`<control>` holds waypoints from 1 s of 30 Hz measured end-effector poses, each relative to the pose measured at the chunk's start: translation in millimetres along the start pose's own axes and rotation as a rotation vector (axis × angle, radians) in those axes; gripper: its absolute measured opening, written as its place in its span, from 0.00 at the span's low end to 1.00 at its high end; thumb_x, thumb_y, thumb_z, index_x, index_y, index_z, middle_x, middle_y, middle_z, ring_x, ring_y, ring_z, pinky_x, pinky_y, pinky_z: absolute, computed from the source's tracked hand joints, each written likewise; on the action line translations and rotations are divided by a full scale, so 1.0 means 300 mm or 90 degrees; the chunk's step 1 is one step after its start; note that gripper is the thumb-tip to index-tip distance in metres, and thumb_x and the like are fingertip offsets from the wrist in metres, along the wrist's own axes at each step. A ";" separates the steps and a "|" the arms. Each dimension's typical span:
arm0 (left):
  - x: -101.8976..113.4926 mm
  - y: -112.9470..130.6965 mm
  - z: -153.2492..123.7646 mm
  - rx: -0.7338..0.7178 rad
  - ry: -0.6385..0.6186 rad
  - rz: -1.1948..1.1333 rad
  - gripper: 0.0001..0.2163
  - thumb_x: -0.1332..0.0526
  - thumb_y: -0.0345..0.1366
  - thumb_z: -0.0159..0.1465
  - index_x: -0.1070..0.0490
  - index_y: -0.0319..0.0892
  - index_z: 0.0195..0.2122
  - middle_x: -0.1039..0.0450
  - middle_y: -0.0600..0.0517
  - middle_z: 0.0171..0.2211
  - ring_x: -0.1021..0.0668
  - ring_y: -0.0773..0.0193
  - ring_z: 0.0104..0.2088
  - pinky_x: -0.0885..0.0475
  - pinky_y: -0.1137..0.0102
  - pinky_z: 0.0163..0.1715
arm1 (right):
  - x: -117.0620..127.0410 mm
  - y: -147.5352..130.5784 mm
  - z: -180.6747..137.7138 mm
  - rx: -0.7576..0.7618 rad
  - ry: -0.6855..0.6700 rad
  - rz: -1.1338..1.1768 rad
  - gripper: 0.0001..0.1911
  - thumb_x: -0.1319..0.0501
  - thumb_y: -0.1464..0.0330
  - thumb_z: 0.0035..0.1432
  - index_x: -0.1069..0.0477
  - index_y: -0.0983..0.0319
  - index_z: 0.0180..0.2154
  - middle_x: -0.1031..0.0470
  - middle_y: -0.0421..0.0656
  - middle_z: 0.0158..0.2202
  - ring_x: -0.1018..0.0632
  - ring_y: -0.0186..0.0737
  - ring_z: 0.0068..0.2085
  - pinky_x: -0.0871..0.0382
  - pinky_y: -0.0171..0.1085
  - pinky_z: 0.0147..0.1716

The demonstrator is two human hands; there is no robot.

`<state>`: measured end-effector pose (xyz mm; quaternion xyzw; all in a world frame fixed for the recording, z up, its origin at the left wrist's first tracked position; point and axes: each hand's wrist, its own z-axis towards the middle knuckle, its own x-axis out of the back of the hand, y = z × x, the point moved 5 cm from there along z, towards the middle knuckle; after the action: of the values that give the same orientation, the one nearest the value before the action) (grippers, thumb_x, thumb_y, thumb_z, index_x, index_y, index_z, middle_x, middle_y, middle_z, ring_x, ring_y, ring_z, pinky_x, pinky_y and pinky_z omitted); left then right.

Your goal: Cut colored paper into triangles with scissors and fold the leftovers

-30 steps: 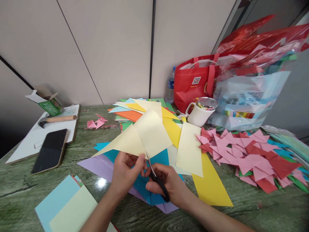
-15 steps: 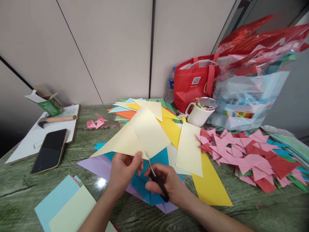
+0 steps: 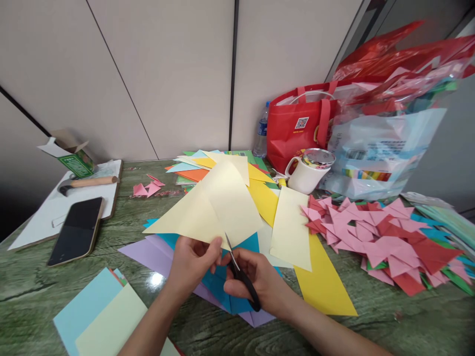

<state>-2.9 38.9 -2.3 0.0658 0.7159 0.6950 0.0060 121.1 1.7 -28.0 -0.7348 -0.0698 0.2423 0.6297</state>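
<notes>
A creased sheet of pale yellow paper [image 3: 200,207] is pinched at its near edge by my left hand [image 3: 196,259], thumb on top and fingers underneath. My right hand [image 3: 256,282] is closed around the black handles of a pair of scissors [image 3: 243,283]. The blades point away from me and meet the paper's near edge, just right of my left thumb. Below both hands lie blue sheets [image 3: 218,289] and a purple sheet [image 3: 152,254]. A cut pale yellow piece [image 3: 292,230] rests to the right, over a yellow sheet [image 3: 322,282].
Folded pink and red paper pieces [image 3: 371,232] are heaped at the right. Behind stand a white mug [image 3: 306,175], a red bag [image 3: 293,128] and a bottle [image 3: 261,133]. At left are a phone [image 3: 76,230], a hammer [image 3: 92,182] and light blue paper [image 3: 89,306].
The pale yellow sheet has shifted and tilted slightly, its left corner moving right and up. My left hand has edged a little right and down; the scissors have barely moved.
</notes>
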 end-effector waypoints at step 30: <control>-0.009 0.010 0.003 0.006 -0.016 -0.001 0.13 0.39 0.40 0.54 0.37 0.40 0.17 0.37 0.57 0.10 0.36 0.72 0.10 0.41 0.75 0.11 | -0.005 0.021 0.000 -0.051 0.058 0.007 0.20 0.27 0.60 0.38 0.33 0.63 0.28 0.33 0.35 0.24 0.37 0.26 0.20 0.43 0.30 0.19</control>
<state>0.2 39.6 0.3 0.0739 0.7192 0.6907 0.0154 118.4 -0.2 -33.7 -0.7700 -0.0463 0.2090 0.6011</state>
